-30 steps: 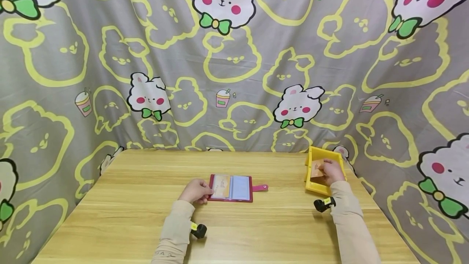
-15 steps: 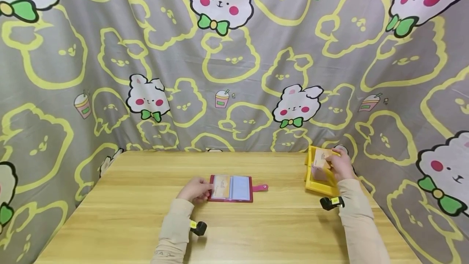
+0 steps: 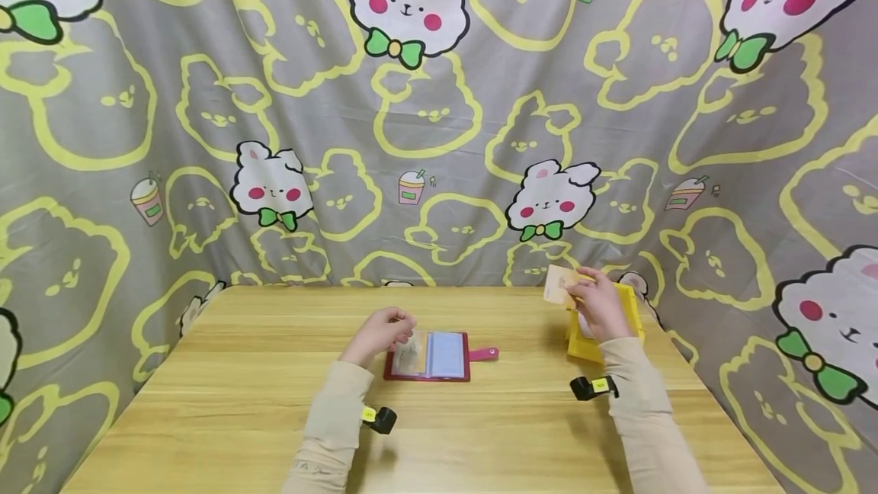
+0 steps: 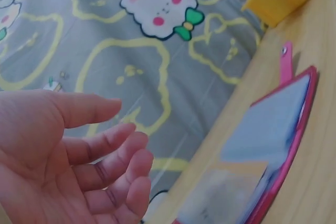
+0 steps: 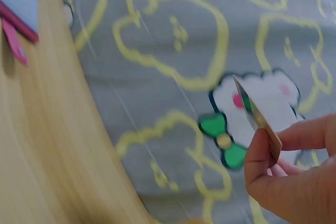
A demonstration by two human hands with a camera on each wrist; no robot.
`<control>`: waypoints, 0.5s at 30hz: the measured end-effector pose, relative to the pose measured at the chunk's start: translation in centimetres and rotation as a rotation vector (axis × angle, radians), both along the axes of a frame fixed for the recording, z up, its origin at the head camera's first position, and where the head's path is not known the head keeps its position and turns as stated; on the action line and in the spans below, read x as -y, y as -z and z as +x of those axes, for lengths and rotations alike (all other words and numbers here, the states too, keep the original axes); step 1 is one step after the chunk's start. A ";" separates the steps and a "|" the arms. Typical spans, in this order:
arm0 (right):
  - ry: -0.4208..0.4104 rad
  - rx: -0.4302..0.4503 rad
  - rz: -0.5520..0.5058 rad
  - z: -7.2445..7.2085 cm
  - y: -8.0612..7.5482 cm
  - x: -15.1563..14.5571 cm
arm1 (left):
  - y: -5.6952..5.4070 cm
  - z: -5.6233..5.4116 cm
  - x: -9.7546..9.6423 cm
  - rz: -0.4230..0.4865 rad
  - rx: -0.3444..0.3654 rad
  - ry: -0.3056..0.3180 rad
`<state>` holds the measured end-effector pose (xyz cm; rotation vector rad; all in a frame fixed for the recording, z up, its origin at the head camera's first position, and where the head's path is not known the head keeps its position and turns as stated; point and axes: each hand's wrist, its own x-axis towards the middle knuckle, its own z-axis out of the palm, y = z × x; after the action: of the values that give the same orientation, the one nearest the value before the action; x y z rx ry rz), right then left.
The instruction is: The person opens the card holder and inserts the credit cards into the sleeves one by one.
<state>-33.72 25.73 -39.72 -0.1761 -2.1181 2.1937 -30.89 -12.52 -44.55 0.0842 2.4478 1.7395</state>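
My right hand (image 3: pixel 598 302) pinches an orange and white card (image 3: pixel 561 285) between thumb and fingers, raised above the yellow bin's left side. Seen from the right wrist, the card (image 5: pixel 256 115) is nearly edge-on. A card holder (image 3: pixel 447 355) with a red cover lies open on the table, its clear sleeves spread. An orange card shows in its left sleeve (image 3: pixel 410 357); the right sleeve looks pale blue. My left hand (image 3: pixel 381 332) hovers over the holder's upper left corner. In the left wrist view its fingers (image 4: pixel 113 153) are loosely bent, with nothing between them and the thumb.
The yellow bin (image 3: pixel 584 349) stands at the back right of the wooden table (image 3: pixel 494 433), partly hidden by my right hand. A pink snap strap (image 3: pixel 485 354) sticks out from the holder's right side. A patterned grey curtain (image 3: pixel 329 120) hangs behind and at both sides.
My right hand has lifted the card out of the yellow bin and moved left with it. My left hand has let go of the holder's left edge and risen.
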 end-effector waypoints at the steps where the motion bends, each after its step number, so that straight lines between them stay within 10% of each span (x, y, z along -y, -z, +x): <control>1: -0.009 -0.002 -0.001 0.0 0.1 0.7 | 0.1 -0.1 -0.3 0.014 0.003 0.010; 15: -0.147 0.002 0.027 -0.4 4.5 11.2 | 1.9 -0.3 -3.5 0.180 0.006 0.016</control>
<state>-34.07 14.50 -44.23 -0.0207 -2.2269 2.2422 -31.21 -9.01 -46.41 0.1171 2.2739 1.9465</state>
